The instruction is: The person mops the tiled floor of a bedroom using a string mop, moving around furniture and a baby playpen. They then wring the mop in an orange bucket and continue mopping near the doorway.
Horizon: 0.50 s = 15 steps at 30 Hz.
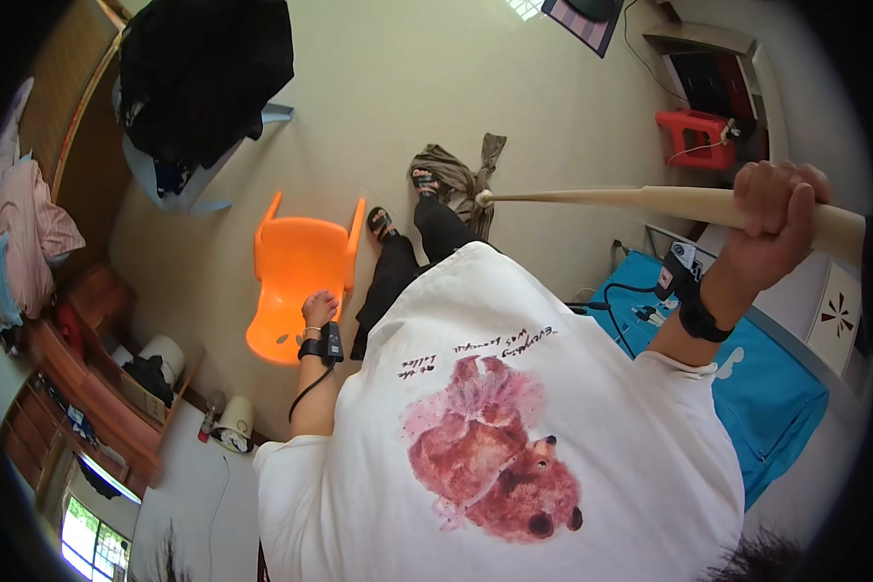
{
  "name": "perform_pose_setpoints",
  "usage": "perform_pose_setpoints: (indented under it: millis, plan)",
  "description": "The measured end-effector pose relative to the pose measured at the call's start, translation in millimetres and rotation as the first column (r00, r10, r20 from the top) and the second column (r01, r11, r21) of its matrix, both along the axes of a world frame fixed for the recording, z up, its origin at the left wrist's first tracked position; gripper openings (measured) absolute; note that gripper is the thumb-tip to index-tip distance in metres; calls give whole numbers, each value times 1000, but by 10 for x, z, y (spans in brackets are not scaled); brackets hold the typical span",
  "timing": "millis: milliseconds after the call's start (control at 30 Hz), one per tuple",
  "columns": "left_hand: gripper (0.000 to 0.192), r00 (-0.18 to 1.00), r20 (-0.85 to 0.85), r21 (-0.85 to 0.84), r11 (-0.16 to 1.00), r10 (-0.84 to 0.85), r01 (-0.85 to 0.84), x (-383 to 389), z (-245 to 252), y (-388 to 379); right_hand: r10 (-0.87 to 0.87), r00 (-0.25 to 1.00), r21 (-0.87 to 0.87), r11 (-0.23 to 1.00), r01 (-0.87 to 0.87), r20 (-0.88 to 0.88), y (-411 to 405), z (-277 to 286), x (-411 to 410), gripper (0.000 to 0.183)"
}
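Observation:
My right hand (778,196) is shut around the thick upper part of a long pale pole (684,202). The pole reaches down to a rounded tip beside a grey-brown cloth (447,164), which lies bunched on the floor against my sandalled right foot, like a mop head; how it is fastened cannot be told. My left hand (320,309) hangs with curled fingers over the orange plastic chair (302,254), and nothing shows in it. Both wrists carry strapped black devices with cables.
A blue chair (142,171) draped with black cloth (204,80) stands at the upper left. A red stool (695,138) is at the upper right, a blue-covered piece of furniture (764,407) by my right side. Wooden furniture (91,378) and a pale bin (236,415) are at left.

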<state>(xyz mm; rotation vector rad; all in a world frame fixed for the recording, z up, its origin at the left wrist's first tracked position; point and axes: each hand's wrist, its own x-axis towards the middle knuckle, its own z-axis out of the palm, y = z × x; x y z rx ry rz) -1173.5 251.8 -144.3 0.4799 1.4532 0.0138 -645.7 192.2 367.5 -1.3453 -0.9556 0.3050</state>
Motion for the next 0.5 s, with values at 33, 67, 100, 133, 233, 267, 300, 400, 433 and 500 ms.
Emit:
perform_pose_setpoints:
  millis: [33, 67, 100, 133, 233, 267, 300, 400, 433, 500]
  plan:
    - [22, 999, -27, 7, 999, 36, -36, 67, 1, 93, -7, 1000, -5, 1000, 7, 1, 4, -3, 35, 26]
    - [21, 998, 29, 50, 997, 57, -58, 134, 22, 160, 4, 1000, -2, 1000, -4, 4, 14, -7, 73, 26]
    - [19, 994, 32, 61, 993, 100, -102, 221, 44, 285, 15, 1000, 4, 1000, -15, 7, 33, -15, 121, 26]
    - [18, 989, 39, 77, 987, 142, -145, 344, 54, 452, -9, 1000, 6, 1000, 9, -13, 53, -17, 167, 26]
    - [19, 993, 86, 139, 986, 84, -95, 662, 83, 772, 23, 1000, 40, 999, -23, 0, 68, -14, 297, 25]
    - [19, 991, 92, 133, 985, 95, -106, 753, 86, 823, -37, 999, 48, 998, 37, 9, 61, -9, 342, 25]
    - [19, 992, 91, 151, 983, 88, -101, 832, 90, 880, -101, 995, 60, 993, 100, 14, 50, -2, 388, 25]
    - [19, 998, 61, 138, 990, 25, -33, 1050, 79, 982, -205, 978, 85, 976, 202, 27, 4, 11, 563, 25]
    - [19, 999, 47, 119, 993, 2, -7, 1125, 63, 986, -219, 975, 90, 972, 216, 32, -4, 13, 640, 25]
    - [18, 999, 43, 83, 996, -24, 21, 1276, 32, 991, -270, 963, 94, 959, 269, 8, -16, 18, 787, 25]
